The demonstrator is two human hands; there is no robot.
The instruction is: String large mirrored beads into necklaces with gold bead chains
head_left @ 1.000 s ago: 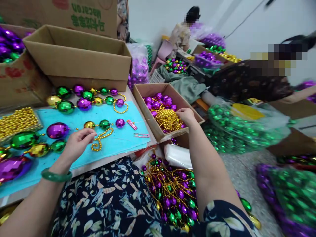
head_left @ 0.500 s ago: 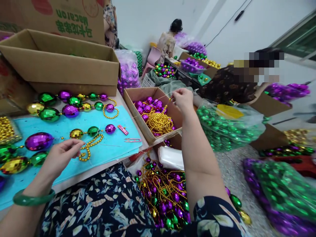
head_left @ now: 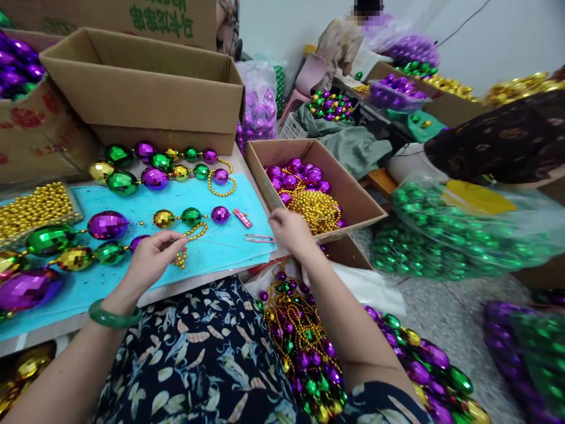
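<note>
Your left hand [head_left: 154, 257] had fingertips together, gold beads [head_left: 200, 232] at two o'clock; your right hand [head_left: 293, 233] pinched too, box [head_left: 348, 191] at one o'clock.

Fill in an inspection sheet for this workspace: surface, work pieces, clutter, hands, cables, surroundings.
Surface: blue sheet, dotted with small dark specks.
Work pieces: a gold bead chain beside a row of gold, green and purple beads; an open box holds purple beads and gold strands.
Clutter: snips and a red label on the sheet; a tangled pile of bead strings below.
Hands: left hand at the gold bead chain; right hand by the box's near end; grip unclear on both.
Cables: dark cord on the back wall.
Surroundings: two co-workers partly visible, one behind, one at right; bagged green beads.
</note>
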